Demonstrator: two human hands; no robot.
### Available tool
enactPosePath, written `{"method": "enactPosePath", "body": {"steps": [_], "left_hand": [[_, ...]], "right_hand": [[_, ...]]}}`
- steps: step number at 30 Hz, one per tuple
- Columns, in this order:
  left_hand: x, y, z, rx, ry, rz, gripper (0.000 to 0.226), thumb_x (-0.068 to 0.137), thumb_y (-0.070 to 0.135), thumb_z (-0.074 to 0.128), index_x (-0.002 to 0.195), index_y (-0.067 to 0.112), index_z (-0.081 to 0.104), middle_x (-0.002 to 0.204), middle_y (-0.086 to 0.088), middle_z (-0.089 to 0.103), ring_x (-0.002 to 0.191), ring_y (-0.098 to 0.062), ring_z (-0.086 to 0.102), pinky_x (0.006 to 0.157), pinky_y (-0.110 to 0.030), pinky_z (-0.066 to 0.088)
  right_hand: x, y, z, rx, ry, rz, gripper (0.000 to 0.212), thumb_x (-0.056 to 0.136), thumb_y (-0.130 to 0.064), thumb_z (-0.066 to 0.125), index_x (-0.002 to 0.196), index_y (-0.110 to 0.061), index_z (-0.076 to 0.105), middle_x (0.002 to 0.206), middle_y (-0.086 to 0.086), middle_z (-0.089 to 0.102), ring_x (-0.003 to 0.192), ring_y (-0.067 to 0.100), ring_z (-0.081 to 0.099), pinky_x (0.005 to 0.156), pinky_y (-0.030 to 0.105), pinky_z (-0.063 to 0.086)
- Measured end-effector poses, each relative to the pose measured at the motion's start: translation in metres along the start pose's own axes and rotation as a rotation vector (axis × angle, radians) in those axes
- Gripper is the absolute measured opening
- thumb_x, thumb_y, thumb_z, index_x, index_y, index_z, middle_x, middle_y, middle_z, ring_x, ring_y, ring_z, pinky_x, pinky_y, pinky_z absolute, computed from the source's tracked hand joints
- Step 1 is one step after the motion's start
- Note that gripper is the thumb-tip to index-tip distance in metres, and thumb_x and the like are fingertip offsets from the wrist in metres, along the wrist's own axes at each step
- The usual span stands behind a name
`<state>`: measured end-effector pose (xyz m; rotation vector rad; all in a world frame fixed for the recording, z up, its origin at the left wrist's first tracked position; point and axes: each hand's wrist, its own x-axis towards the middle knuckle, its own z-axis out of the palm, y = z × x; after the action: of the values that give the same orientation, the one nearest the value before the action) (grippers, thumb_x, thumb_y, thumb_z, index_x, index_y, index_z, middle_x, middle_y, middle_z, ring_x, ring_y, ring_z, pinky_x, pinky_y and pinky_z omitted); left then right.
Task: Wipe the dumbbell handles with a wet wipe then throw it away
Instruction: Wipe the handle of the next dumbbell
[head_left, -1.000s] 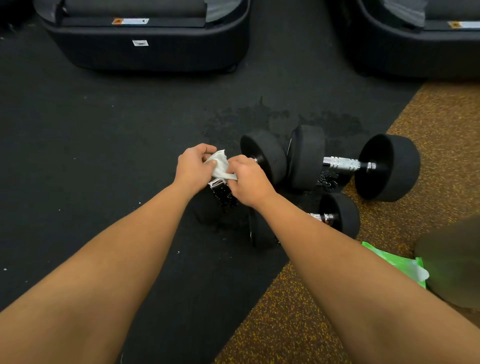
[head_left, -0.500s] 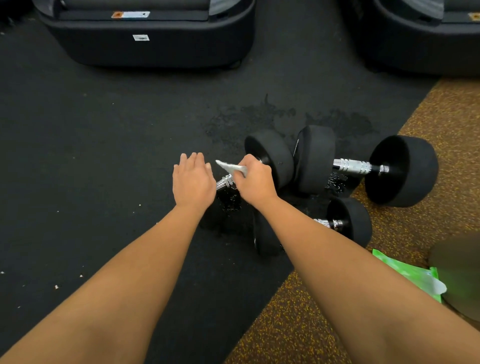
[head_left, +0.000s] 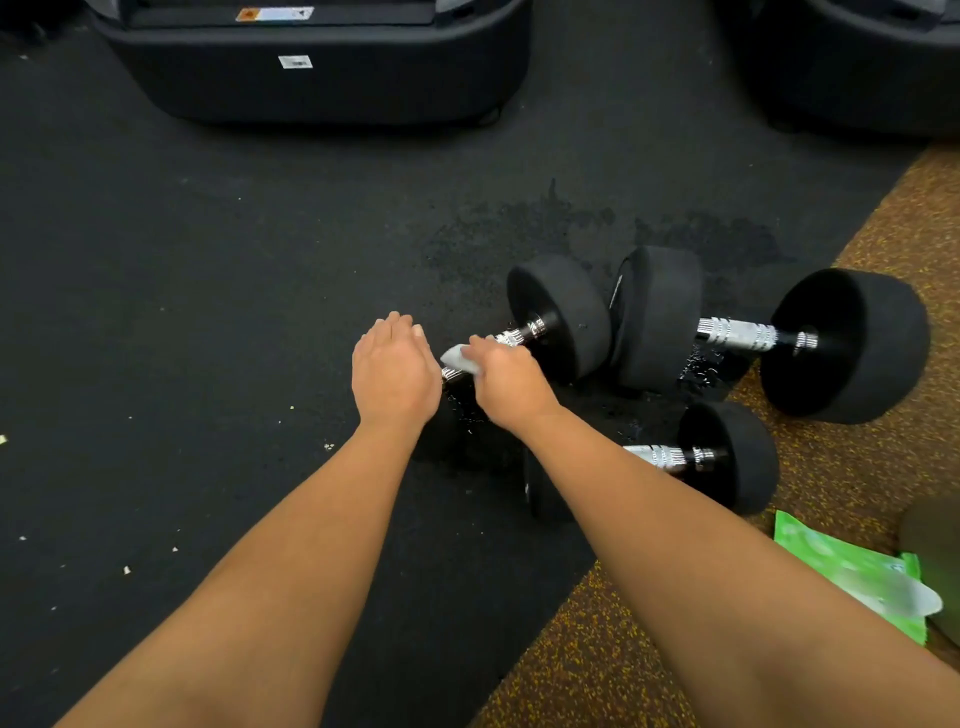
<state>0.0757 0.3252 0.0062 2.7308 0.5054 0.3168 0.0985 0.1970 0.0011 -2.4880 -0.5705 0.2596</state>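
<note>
Three black dumbbells with chrome handles lie on the floor. My right hand (head_left: 511, 387) grips a white wet wipe (head_left: 461, 358) against the chrome handle (head_left: 522, 334) of the left dumbbell (head_left: 563, 317). My left hand (head_left: 396, 371) rests flat, fingers extended, over that dumbbell's near head, which it hides. A larger dumbbell (head_left: 852, 343) lies to the right, its handle (head_left: 737, 332) bare. A smaller dumbbell (head_left: 732, 457) lies nearer me, partly hidden under my right forearm.
A green wet-wipe pack (head_left: 852, 571) lies on the brown speckled mat (head_left: 675, 649) at lower right. Two black machine bases (head_left: 322, 67) stand at the back. Wet patches darken the black rubber floor (head_left: 156, 312) around the dumbbells.
My left hand let go of the wipe and flattened over the dumbbell's near head. My right hand keeps the wipe on the handle.
</note>
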Motion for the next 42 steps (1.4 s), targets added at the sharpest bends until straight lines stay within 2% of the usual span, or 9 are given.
{"method": "enactPosePath", "body": {"steps": [3, 8, 12, 15, 19, 24, 33, 37, 42], "left_hand": [[0.000, 0.000, -0.003, -0.022, 0.017, 0.003, 0.033, 0.100, 0.016, 0.031, 0.112, 0.001, 0.058, 0.110, -0.012, 0.063, 0.106, -0.028, 0.056, 0.097, -0.035, 0.037], [0.000, -0.003, 0.000, -0.010, 0.030, 0.017, 0.034, 0.100, 0.017, 0.031, 0.114, 0.004, 0.059, 0.111, -0.010, 0.064, 0.107, -0.026, 0.057, 0.097, -0.035, 0.039], [-0.001, -0.004, 0.002, -0.015, 0.046, 0.016, 0.033, 0.099, 0.017, 0.033, 0.115, 0.004, 0.059, 0.111, -0.010, 0.065, 0.107, -0.027, 0.058, 0.097, -0.035, 0.039], [-0.002, -0.004, 0.003, -0.009, 0.061, 0.015, 0.033, 0.099, 0.017, 0.032, 0.113, 0.004, 0.060, 0.110, -0.010, 0.065, 0.107, -0.026, 0.058, 0.097, -0.035, 0.039], [-0.002, -0.005, 0.005, -0.026, 0.075, 0.016, 0.034, 0.098, 0.018, 0.033, 0.111, 0.004, 0.060, 0.106, -0.010, 0.066, 0.103, -0.027, 0.060, 0.095, -0.037, 0.042], [-0.002, -0.004, 0.004, -0.019, 0.085, 0.013, 0.033, 0.097, 0.019, 0.033, 0.110, 0.006, 0.061, 0.103, -0.008, 0.065, 0.099, -0.026, 0.060, 0.092, -0.036, 0.042], [-0.003, -0.002, 0.004, -0.006, 0.072, -0.008, 0.031, 0.098, 0.019, 0.034, 0.111, 0.007, 0.060, 0.104, -0.007, 0.064, 0.100, -0.025, 0.059, 0.093, -0.036, 0.041], [-0.004, -0.002, 0.003, -0.009, 0.077, -0.006, 0.030, 0.098, 0.017, 0.035, 0.109, 0.006, 0.060, 0.103, -0.008, 0.065, 0.098, -0.025, 0.060, 0.092, -0.036, 0.042], [-0.004, -0.002, 0.004, -0.027, 0.083, 0.001, 0.033, 0.096, 0.019, 0.033, 0.110, 0.006, 0.060, 0.102, -0.009, 0.065, 0.097, -0.026, 0.060, 0.092, -0.037, 0.042]], "right_hand": [[0.001, 0.002, 0.011, -0.217, -0.115, -0.145, 0.030, 0.082, 0.002, 0.049, 0.110, -0.002, 0.057, 0.119, 0.011, 0.051, 0.118, 0.030, 0.042, 0.095, 0.041, 0.043], [0.001, 0.001, 0.014, -0.487, -0.204, -0.318, 0.041, 0.093, -0.008, 0.041, 0.133, -0.001, 0.044, 0.143, 0.013, 0.036, 0.145, 0.034, 0.006, 0.118, 0.047, 0.008], [0.001, 0.009, 0.006, -0.580, -0.168, -0.252, 0.047, 0.097, -0.008, 0.033, 0.143, 0.002, 0.028, 0.152, 0.017, 0.023, 0.146, 0.035, -0.003, 0.118, 0.046, 0.002], [0.004, 0.010, 0.006, -0.531, -0.164, -0.193, 0.047, 0.097, -0.007, 0.034, 0.142, 0.002, 0.027, 0.151, 0.016, 0.025, 0.146, 0.035, 0.001, 0.119, 0.044, 0.006], [0.010, 0.004, 0.017, -0.472, -0.146, -0.335, 0.049, 0.085, -0.003, 0.057, 0.132, 0.005, 0.045, 0.137, 0.018, 0.045, 0.137, 0.037, 0.031, 0.115, 0.040, 0.029], [0.004, 0.017, 0.004, -0.534, -0.342, -0.382, 0.060, 0.095, -0.006, 0.038, 0.149, -0.004, 0.015, 0.158, 0.010, 0.010, 0.147, 0.027, 0.002, 0.120, 0.034, 0.010], [0.009, 0.013, 0.013, -0.376, -0.311, -0.325, 0.064, 0.084, -0.001, 0.049, 0.144, -0.004, 0.029, 0.149, 0.009, 0.027, 0.143, 0.029, 0.012, 0.111, 0.040, 0.033], [0.008, 0.027, -0.002, -0.492, -0.407, -0.425, 0.067, 0.086, -0.002, 0.049, 0.148, -0.010, 0.023, 0.158, 0.001, 0.014, 0.147, 0.023, 0.001, 0.110, 0.038, 0.035], [0.007, 0.032, -0.005, -0.454, -0.363, -0.290, 0.071, 0.086, 0.002, 0.048, 0.149, -0.008, 0.017, 0.158, 0.005, 0.010, 0.147, 0.024, 0.000, 0.104, 0.041, 0.042]]}}
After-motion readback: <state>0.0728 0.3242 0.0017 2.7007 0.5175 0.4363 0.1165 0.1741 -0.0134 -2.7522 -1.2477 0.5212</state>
